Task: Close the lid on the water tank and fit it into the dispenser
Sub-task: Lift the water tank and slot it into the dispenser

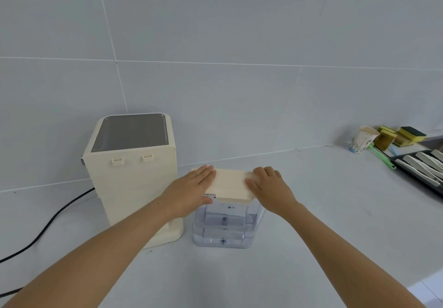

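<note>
Head view: we see the clear tank (225, 223) upright on the counter (311, 211), just right of the cream dispenser (134, 178). Lid (230, 184) lies flat on top. Left hand (191, 185) and right hand (271, 187) press it, palms down, each grip spread flat, clamping nothing
</note>
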{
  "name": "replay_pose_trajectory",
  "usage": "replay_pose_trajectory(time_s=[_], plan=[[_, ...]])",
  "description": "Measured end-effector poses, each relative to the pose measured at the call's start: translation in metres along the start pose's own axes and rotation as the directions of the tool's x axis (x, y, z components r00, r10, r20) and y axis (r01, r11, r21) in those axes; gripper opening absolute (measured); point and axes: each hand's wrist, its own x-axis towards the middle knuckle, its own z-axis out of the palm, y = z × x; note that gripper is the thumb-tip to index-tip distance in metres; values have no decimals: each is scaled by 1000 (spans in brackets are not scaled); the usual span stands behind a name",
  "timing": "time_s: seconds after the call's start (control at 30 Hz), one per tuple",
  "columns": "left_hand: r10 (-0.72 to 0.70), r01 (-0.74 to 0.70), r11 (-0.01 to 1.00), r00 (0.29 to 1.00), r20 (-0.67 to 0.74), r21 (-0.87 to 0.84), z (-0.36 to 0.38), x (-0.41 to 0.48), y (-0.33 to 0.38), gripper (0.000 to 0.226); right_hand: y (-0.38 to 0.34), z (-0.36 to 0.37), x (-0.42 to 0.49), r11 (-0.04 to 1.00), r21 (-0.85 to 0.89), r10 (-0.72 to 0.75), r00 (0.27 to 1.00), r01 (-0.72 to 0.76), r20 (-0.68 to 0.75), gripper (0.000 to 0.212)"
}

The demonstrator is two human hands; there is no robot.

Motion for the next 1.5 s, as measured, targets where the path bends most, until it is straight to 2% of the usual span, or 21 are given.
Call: replay_pose_trajectory(time_s=[0.07, 0.17, 0.2, 0.23, 0.27, 0.3, 0.37, 0.5, 0.6, 0.7, 0.77, 0.87, 0.97, 1.1, 1.17, 1.33, 1.5], plan=[[-6, 6, 1000, 1000, -3, -29, -4, 4, -6, 70, -1, -3, 0, 998, 56, 15, 1000, -14, -17, 73], [-4, 4, 998, 1000, 7, -67, -8, 9, -11, 71, -5, -4, -3, 993, 96, 74, 995, -67, -63, 80], [-5, 5, 996, 1000, -8, -84, -9, 11, -12, 71, -8, -7, -5, 991, 106, 97, 988, -85, -116, 75], [-7, 5, 995, 1000, -27, -102, -8, 11, -14, 72, -10, -10, -6, 970, 209, 160, 973, -124, -168, 62], [-11, 5, 992, 999, -42, -128, -8, 11, -14, 72, -14, -17, -6, 917, 346, 267, 950, -198, -163, 48], [-18, 9, 986, 998, -53, -166, -7, 9, -12, 72, -17, -17, -6, 848, 455, 350, 931, -270, -101, 42], [-56, 28, 960, 994, -94, -279, -3, 6, -10, 75, -18, -12, -10, 806, 521, 353, 934, -280, -44, 45], [-229, 115, 796, 966, -120, -594, 5, 2, -9, 97, -15, -10, -20, 598, 742, 378, 923, -305, 74, 54], [-324, 192, 643, 945, -36, -741, 11, 3, -11, 106, -13, -11, -28, 410, 862, 374, 917, -298, 138, 65], [-342, 244, 495, 937, 71, -834, 19, 8, -17, 110, -10, -8, -34, 257, 919, 341, 918, -300, 204, 82], [-300, 235, 443, 948, 104, -865, 24, 11, -19, 107, -9, -2, -36, 169, 938, 307, 921, -302, 241, 97], [-262, 241, 396, 955, 142, -886, 29, 15, -17, 102, -4, 14, -38, 167, 930, 288, 918, -328, 273, 111], [-257, 272, 374, 949, 182, -887, 33, 19, -18, 102, -6, 30, -37, 223, 905, 299, 909, -362, 289, 102], [-277, 323, 421, 935, 219, -848, 35, 21, -18, 94, -8, 44, -34, 219, 823, 318, 835, -525, 448, 90], [-274, 326, 428, 935, 223, -843, 34, 22, -18, 91, -9, 46, -31, 236, 788, 314, 812, -568, 491, 92], [-262, 320, 458, 940, 218, -830, 33, 20, -19, 94, -10, 43, -26, 239, 765, 317, 793, -598, 521, 82], [-268, 317, 480, 941, 207, -818, 31, 15, -17, 90, -13, 39, -31, 217, 793, 311, 810, -569, 497, 79]])
